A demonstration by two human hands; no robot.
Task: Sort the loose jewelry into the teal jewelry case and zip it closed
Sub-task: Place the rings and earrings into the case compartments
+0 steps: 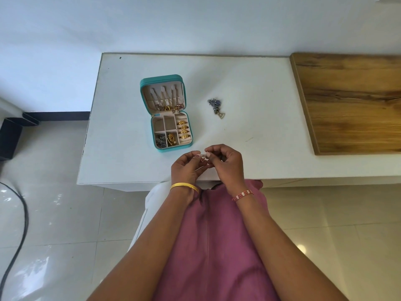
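Note:
The teal jewelry case (pixel 145 98) lies open on the white table (pixel 249 88), lid propped back with chains hanging inside. Its tray holds several gold rings (pixel 184 129) in the right slot, a dark chain and a gold piece in the front compartments. A dark beaded necklace with a triangle pendant (pixel 216 107) lies loose to the case's right. At the table's front edge, my left hand (pixel 185 168) and my right hand (pixel 227 164) pinch a small triangular pendant (pixel 203 157) between their fingertips; a thin chain runs from it.
A wooden board (pixel 351 101) covers the table's right end. A white wall stands behind the table. A black cable (pixel 19 227) runs over the tiled floor at the left. Dark furniture sits at the far left.

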